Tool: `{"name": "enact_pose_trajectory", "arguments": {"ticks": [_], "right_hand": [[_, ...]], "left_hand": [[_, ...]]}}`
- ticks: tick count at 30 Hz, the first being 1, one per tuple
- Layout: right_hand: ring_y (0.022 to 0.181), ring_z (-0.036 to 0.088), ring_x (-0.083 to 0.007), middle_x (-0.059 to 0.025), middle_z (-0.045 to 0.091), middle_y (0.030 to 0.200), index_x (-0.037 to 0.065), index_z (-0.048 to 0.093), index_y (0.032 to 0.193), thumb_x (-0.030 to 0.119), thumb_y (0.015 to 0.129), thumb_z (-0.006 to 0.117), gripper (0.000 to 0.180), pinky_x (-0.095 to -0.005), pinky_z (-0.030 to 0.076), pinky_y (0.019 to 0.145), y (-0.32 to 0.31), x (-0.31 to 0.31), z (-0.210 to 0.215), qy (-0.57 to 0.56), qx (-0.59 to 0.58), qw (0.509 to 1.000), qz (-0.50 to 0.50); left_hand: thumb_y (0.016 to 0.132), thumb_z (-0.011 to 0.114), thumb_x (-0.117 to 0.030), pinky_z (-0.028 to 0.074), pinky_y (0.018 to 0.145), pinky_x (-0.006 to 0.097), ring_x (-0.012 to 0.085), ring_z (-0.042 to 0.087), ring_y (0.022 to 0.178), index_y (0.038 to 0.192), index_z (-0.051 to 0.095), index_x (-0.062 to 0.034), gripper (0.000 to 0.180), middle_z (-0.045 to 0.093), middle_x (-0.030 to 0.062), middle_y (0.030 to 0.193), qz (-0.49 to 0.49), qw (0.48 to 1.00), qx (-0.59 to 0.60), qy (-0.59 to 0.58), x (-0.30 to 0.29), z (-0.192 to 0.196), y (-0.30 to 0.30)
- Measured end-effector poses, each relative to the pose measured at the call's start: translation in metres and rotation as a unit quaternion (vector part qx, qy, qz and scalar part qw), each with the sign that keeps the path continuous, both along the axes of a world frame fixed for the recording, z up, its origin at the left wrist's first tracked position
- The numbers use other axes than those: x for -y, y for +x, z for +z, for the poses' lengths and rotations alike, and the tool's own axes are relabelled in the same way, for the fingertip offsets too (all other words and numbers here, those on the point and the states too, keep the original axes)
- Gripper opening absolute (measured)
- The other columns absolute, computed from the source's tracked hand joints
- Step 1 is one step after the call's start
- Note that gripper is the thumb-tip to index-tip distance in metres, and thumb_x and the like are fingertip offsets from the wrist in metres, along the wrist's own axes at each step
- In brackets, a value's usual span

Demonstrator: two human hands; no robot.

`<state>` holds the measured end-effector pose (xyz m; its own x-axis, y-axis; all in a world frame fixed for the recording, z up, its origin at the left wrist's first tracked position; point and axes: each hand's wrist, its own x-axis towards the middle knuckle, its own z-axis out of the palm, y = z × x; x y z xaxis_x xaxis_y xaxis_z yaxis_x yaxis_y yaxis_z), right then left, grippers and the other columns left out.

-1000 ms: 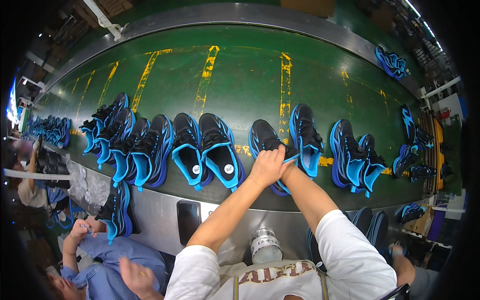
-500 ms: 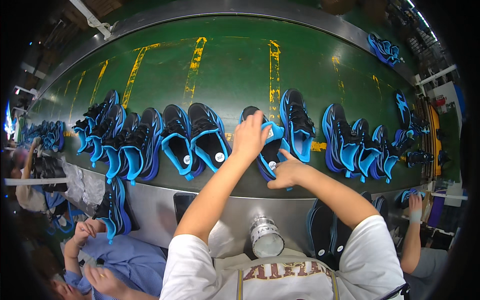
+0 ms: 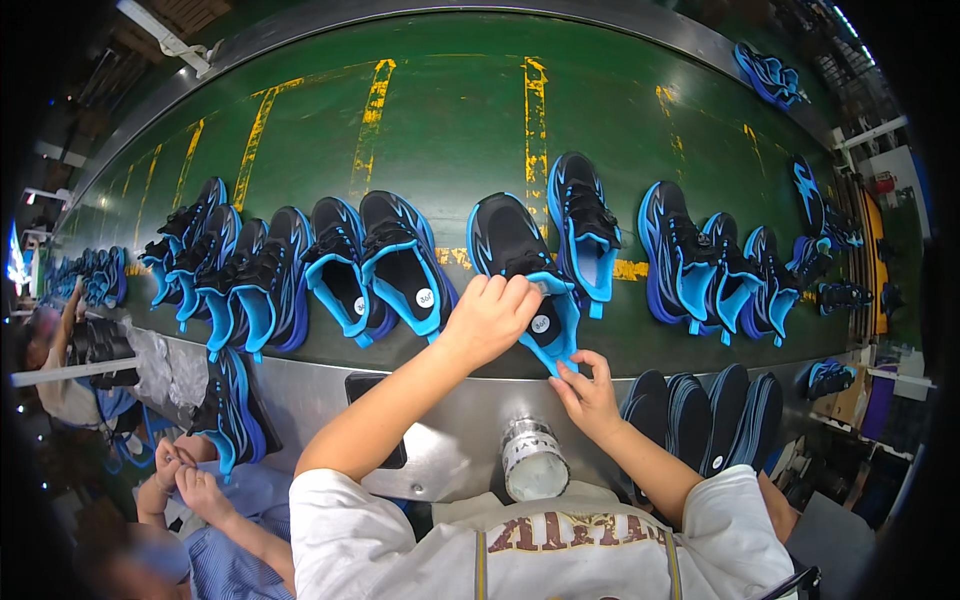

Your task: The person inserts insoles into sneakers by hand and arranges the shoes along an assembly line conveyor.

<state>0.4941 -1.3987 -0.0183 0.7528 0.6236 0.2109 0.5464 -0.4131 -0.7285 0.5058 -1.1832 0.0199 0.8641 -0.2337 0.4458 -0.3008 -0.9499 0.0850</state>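
Shoe (image 3: 520, 255) is sitting ahead of the right hand (image 3: 590, 397), which is pinching its heel (image 3: 553, 354); left hand (image 3: 490, 320) is gripping the tongue (image 3: 556, 280); hard tugging, I'm thinking, risks tearing it.

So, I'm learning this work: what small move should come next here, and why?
Perhaps a gentle backward tug on the light-blue heel of the black-and-blue sneaker: the right hand pinches that heel, while the left hand holds the tongue.

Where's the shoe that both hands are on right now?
Just right of centre in the head view: the shoe is on the green surface, immediately left of a similar shoe.
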Motion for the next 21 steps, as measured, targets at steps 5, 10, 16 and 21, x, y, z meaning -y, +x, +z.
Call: {"name": "enact_pose_trajectory", "arguments": {"ticks": [5, 10, 16, 21], "right_hand": [[0.092, 0.048, -0.0295, -0.0143, 0.047, 0.104, 0.004, 0.057, 0.098, 0.008, 0.072, 0.06, 0.026, -0.0348, 0.04, 0.077, 0.016, -0.028, 0.022, 0.014, -0.005, 1.0, 0.001], [0.097, 0.047, -0.0289, -0.0138, 0.049, 0.106, 0.004, 0.055, 0.101, 0.01, 0.072, 0.059, 0.03, -0.0358, 0.039, 0.081, 0.018, 0.021, 0.052, -0.019, 0.024, 0.999, -0.044], [0.097, 0.046, -0.0389, -0.0235, 0.044, 0.107, 0.006, 0.049, 0.11, 0.01, 0.069, 0.059, 0.042, -0.0388, 0.039, 0.083, -0.005, 0.205, 0.044, -0.332, -0.052, 0.927, -0.169], [0.09, 0.049, -0.0402, -0.0262, 0.046, 0.101, 0.019, 0.028, 0.128, 0.021, 0.068, 0.063, 0.07, -0.0388, 0.042, 0.078, -0.046, 0.251, 0.056, -0.404, -0.184, 0.867, -0.225]], "left_hand": [[0.07, 0.055, -0.012, 0.038, 0.053, 0.03, 0.0224, 0.052, 0.065, 0.078, 0.054, -0.0046, 0.011, 0.046, 0.0073, 0.065, 0.083, 0.99, -0.088, -0.068, -0.03, -0.031, 0.021], [0.076, 0.059, -0.021, 0.035, 0.049, 0.023, 0.007, 0.044, 0.055, 0.08, 0.058, -0.0021, 0.019, 0.049, -0.0014, 0.065, 0.123, 0.711, -0.155, -0.675, -0.044, -0.005, 0.03], [0.072, 0.05, -0.013, 0.025, 0.04, 0.023, 0.0096, 0.033, 0.041, 0.062, 0.047, -0.0096, 0.011, 0.052, 0.0137, 0.107, 0.066, 0.418, -0.055, -0.904, -0.069, 0.043, 0.001], [0.07, 0.042, -0.012, 0.022, 0.036, 0.025, 0.0118, 0.027, 0.037, 0.05, 0.033, -0.0134, 0.022, 0.033, -0.0005, 0.049, 0.04, 0.33, -0.127, -0.935, -0.033, 0.053, 0.025]]}}
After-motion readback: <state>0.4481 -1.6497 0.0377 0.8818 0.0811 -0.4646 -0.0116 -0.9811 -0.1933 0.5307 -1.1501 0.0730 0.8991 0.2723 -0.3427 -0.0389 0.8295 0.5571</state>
